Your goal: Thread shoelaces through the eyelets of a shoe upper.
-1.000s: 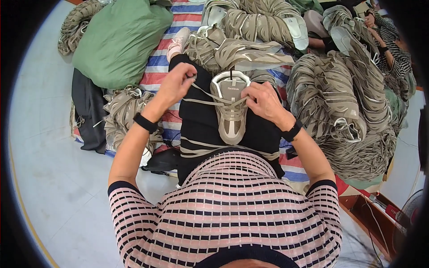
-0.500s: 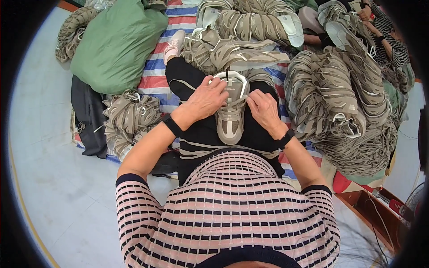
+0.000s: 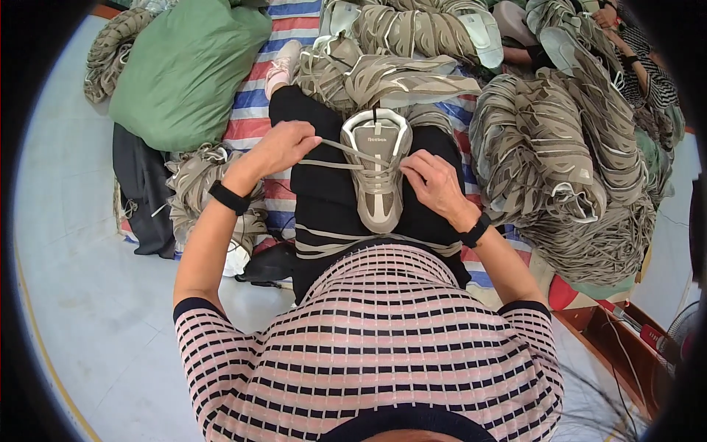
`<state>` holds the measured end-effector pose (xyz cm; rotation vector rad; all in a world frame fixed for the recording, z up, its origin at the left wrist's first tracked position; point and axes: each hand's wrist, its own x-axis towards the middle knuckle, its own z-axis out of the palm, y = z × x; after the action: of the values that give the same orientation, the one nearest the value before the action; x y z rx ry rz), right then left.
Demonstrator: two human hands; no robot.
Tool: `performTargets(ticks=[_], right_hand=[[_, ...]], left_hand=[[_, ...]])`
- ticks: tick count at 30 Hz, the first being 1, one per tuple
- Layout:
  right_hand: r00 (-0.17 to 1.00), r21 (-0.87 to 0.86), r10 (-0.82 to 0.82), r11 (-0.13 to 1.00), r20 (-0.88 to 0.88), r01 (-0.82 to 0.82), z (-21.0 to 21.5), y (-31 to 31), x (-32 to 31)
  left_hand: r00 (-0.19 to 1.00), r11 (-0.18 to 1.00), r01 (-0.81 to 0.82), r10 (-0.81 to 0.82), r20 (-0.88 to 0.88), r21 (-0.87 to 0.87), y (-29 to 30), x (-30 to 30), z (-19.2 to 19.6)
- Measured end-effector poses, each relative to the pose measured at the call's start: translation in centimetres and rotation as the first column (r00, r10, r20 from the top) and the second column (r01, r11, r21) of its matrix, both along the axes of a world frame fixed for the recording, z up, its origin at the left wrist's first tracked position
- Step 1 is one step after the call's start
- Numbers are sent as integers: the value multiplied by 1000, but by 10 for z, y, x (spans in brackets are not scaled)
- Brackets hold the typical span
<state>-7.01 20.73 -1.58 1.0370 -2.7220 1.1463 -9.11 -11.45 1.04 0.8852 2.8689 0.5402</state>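
Note:
A grey-beige shoe upper (image 3: 379, 214) with a white collar lining lies over my lap, toe toward me. A flat beige shoelace (image 3: 333, 144) runs through its eyelets. My left hand (image 3: 283, 147) is closed on this lace, stretching it out to the left of the upper; another length of lace runs left just below. At the upper's right eyelet edge, my right hand (image 3: 436, 184) has thumb and fingers pinched together on the upper. Exactly what lies between those fingertips is partly hidden. More loose laces (image 3: 324, 252) lie across my black trousers.
Bundled shoe uppers (image 3: 552, 147) are heaped at the right above a mass of loose laces (image 3: 589, 243). More uppers (image 3: 412, 37) lie ahead on a striped sheet (image 3: 247, 129). A green sack (image 3: 188, 77) stands at the left. Another person's arm (image 3: 637, 70) shows at the far right.
My left hand has moved away from the upper to the left, drawing the lace out with it. My right hand stays by the upper's right edge.

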Motion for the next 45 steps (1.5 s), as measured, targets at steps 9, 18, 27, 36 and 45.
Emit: performTargets(ticks=[9, 18, 27, 36, 45], right_hand=[[971, 198, 239, 953, -28, -229, 10, -17, -11], [735, -11, 355, 904, 578, -428, 32, -19, -24], [910, 204, 154, 976, -385, -79, 3, -21, -13], [899, 337, 255, 933, -356, -131, -21, 5, -11], [948, 216, 196, 966, -251, -142, -11, 10, -10]], left_hand=[[535, 656, -543, -210, 818, 524, 51, 18, -3], [632, 694, -474, -159, 758, 541, 60, 15, -15], [686, 772, -438, -46, 727, 462, 64, 3, -11], [983, 945, -165, 136, 121, 283, 34, -9, -23], [948, 930, -319, 315, 50, 181, 14, -18, -13]])
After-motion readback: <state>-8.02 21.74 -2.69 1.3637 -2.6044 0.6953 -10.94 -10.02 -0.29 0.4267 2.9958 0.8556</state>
